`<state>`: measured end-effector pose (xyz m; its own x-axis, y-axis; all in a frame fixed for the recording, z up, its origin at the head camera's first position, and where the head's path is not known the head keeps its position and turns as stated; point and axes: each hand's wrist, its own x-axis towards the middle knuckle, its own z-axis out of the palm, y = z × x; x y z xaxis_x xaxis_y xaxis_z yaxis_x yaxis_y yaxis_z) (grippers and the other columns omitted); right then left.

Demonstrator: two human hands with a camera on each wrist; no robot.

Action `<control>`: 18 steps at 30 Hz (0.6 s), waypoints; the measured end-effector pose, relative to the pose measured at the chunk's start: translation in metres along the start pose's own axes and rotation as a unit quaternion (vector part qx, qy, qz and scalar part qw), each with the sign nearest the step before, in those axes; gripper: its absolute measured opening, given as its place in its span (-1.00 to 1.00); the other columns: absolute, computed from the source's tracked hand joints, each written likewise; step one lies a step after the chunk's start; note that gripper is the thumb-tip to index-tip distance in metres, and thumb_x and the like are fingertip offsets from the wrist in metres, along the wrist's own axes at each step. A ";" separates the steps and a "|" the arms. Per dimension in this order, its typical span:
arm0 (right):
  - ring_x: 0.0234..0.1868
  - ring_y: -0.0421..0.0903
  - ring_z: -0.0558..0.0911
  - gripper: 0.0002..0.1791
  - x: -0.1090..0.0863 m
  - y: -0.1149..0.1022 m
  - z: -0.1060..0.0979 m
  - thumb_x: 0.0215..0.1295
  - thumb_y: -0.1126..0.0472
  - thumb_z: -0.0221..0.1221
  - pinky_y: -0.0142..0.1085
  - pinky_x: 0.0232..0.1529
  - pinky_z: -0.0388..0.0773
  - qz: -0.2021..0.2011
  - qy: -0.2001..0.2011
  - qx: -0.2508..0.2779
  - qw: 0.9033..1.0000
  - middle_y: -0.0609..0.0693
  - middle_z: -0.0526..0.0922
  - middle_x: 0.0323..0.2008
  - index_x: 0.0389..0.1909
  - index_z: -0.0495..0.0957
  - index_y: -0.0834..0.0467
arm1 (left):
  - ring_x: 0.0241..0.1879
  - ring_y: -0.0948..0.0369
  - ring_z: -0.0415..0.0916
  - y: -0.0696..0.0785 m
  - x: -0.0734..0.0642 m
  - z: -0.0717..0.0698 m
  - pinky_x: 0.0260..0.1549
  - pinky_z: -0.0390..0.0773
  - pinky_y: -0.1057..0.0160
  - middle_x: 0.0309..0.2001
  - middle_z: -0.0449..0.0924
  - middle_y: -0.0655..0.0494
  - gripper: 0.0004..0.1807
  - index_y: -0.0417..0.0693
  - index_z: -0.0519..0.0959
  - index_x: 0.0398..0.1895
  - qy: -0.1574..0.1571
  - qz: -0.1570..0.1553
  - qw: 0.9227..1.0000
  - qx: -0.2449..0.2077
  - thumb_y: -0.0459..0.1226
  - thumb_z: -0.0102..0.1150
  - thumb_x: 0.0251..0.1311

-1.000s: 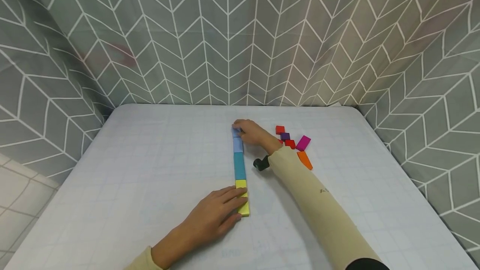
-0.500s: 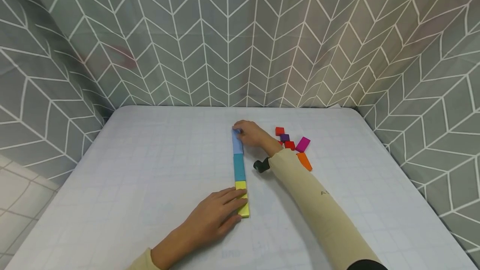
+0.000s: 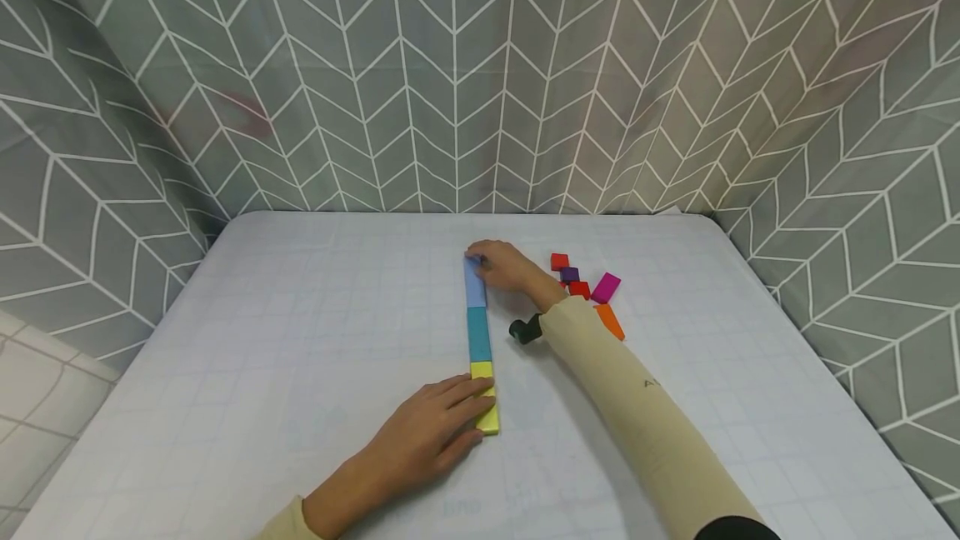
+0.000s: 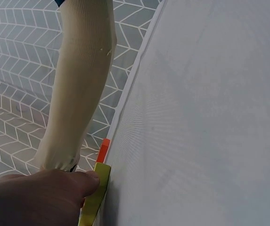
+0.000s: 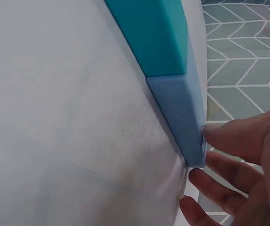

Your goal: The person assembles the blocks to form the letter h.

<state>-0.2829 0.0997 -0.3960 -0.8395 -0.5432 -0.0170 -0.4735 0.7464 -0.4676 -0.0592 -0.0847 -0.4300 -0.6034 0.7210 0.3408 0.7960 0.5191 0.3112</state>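
Rests left hand straight-fingered on yellow block and grips light-blue block loosely with outstretched right hand, showing thumb against it clearly only in right wrist view.

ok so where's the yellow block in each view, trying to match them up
Head: lower middle, nearest end of the row, yellow block partly covered by the left hand's fingers.
Left wrist: bottom edge, left of centre, beside the hand.
Right wrist: not in it; only the teal and light blue blocks show.
Shared landmark: the grey patterned curtain.
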 end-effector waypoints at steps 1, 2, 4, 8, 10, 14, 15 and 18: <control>0.27 -0.05 0.28 -0.58 -0.001 0.000 0.000 0.31 0.30 0.06 -0.20 0.26 0.18 -0.002 0.003 0.000 1.000 0.03 0.38 0.23 0.20 0.42 0.17 | 0.27 0.17 0.20 0.000 0.000 0.000 0.10 0.36 0.07 0.28 0.29 0.17 -0.55 0.06 0.43 0.22 0.000 0.001 1.000 0.001 -0.07 0.07 0.29; 0.28 -0.05 0.27 -0.59 -0.002 0.001 0.000 0.31 0.30 0.06 -0.20 0.26 0.18 -0.003 0.006 0.001 1.000 0.03 0.37 0.24 0.19 0.44 0.16 | 0.27 0.17 0.20 0.000 0.000 0.000 0.10 0.36 0.07 0.28 0.29 0.17 -0.55 0.06 0.43 0.22 0.001 0.001 1.000 0.001 -0.07 0.07 0.29; 0.28 -0.04 0.27 -0.60 -0.004 0.001 -0.001 0.30 0.28 0.07 -0.18 0.25 0.20 -0.008 0.017 0.006 1.000 0.03 0.35 0.25 0.16 0.46 0.15 | 0.27 0.17 0.19 0.000 0.000 0.000 0.10 0.36 0.07 0.28 0.28 0.18 -0.55 0.07 0.43 0.22 -0.001 -0.002 1.000 0.002 -0.06 0.06 0.29; 0.23 -0.03 0.33 -0.62 -0.012 0.002 -0.004 0.29 0.26 0.10 -0.15 0.20 0.29 -0.011 0.043 0.027 0.999 0.02 0.35 0.25 0.13 0.49 0.13 | 0.28 0.19 0.17 0.001 0.000 0.000 0.11 0.35 0.06 0.30 0.26 0.21 -0.54 0.10 0.42 0.24 -0.014 -0.013 1.000 -0.001 -0.05 0.05 0.29; 0.19 -0.04 0.36 -0.61 -0.017 0.002 -0.007 0.29 0.24 0.12 -0.13 0.17 0.33 -0.004 0.056 0.035 0.998 -0.01 0.36 0.23 0.14 0.48 0.11 | 0.29 0.20 0.15 0.001 0.000 -0.001 0.12 0.34 0.06 0.31 0.24 0.24 -0.54 0.12 0.41 0.24 -0.022 -0.020 1.000 -0.003 -0.04 0.05 0.29; 0.14 -0.05 0.39 -0.59 -0.030 0.005 -0.017 0.27 0.21 0.16 -0.13 0.12 0.38 -0.006 0.086 0.044 0.995 -0.04 0.41 0.18 0.16 0.46 0.07 | 0.30 0.21 0.14 0.002 0.001 -0.002 0.13 0.33 0.06 0.32 0.23 0.26 -0.53 0.14 0.40 0.25 -0.032 -0.028 0.999 -0.002 -0.03 0.05 0.29; 0.13 -0.05 0.40 -0.58 -0.034 0.007 -0.020 0.28 0.21 0.15 -0.14 0.11 0.39 -0.009 0.093 0.045 0.995 -0.04 0.42 0.16 0.17 0.45 0.07 | 0.30 0.22 0.14 0.002 0.001 -0.002 0.13 0.33 0.06 0.31 0.23 0.26 -0.53 0.14 0.41 0.25 -0.033 -0.029 0.999 -0.001 -0.02 0.05 0.29; 0.11 0.00 0.43 -0.60 -0.044 0.011 -0.027 0.29 0.20 0.14 -0.12 0.10 0.39 -0.017 0.107 0.056 0.992 -0.01 0.46 0.13 0.16 0.45 0.10 | 0.30 0.22 0.14 0.002 0.002 -0.001 0.13 0.33 0.06 0.31 0.23 0.26 -0.53 0.14 0.41 0.25 -0.034 -0.029 0.999 0.000 -0.02 0.04 0.29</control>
<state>-0.2585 0.1417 -0.3767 -0.8665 -0.4643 0.1835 -0.4802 0.6745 -0.5607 -0.0589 -0.0824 -0.4281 -0.6441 0.7187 0.2619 0.7596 0.5607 0.3294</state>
